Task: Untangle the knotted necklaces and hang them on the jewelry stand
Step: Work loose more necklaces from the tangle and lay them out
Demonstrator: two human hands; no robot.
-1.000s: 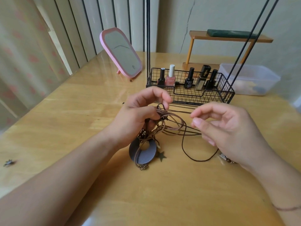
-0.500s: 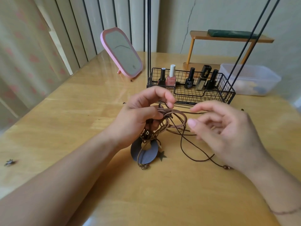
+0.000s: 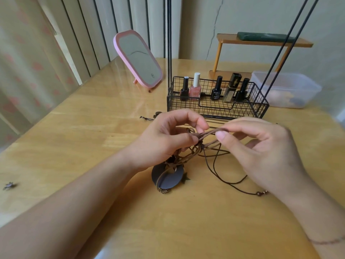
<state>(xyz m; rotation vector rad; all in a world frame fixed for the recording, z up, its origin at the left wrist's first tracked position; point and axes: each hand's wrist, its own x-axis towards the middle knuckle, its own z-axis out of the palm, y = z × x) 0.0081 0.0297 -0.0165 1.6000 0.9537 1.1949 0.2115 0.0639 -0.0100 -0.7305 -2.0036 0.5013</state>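
Currently left hand [image 3: 168,139] gripping knot [image 3: 196,146], right hand [image 3: 261,152] pinching tan cord loop [image 3: 214,132]; should ease gently, no yanking.

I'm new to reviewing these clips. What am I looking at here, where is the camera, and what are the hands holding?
There is no machine here. A person works with bare hands, and the single camera sits on their head, looking forward and down, so both arms reach in from the bottom of the picture.

The left hand grips a tangle of brown cord necklaces. The right hand pinches a loop of cord pulled out from that tangle. A round grey pendant hangs below onto the wooden table, and a thin dark cord trails to the right.

Behind stands a black wire jewelry stand; its basket holds nail polish bottles. A pink mirror and a clear plastic box sit further back. Nothing visibly hangs on the stand yet.
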